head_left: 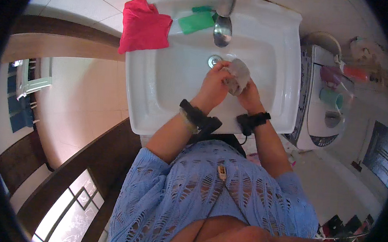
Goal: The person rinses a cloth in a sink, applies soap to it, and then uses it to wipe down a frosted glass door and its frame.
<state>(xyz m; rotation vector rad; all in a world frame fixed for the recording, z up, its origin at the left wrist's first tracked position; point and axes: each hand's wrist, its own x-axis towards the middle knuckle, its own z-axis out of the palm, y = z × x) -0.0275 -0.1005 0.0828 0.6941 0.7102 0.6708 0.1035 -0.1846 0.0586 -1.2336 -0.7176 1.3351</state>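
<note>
Over the basin of a white ceramic sink [182, 84], both hands hold a crumpled greyish cloth [239, 72]. My left hand [215, 84] grips its left side, close to the metal drain [214, 61]. My right hand [250, 96] has hold of its lower right side, and part of that hand's fingers is hidden behind the cloth. The metal faucet [222, 30] stands just beyond the hands; whether water runs cannot be told. A folded red cloth [145, 28] lies over the sink's back left corner. Between it and the faucet rests a green soap-like block [196, 22].
Right of the sink stands a white washing machine [322, 127] with a light-green cup [330, 98] and other items on top. A dark wooden door with glass panes [78, 200] is at the lower left. Black straps are around both wrists.
</note>
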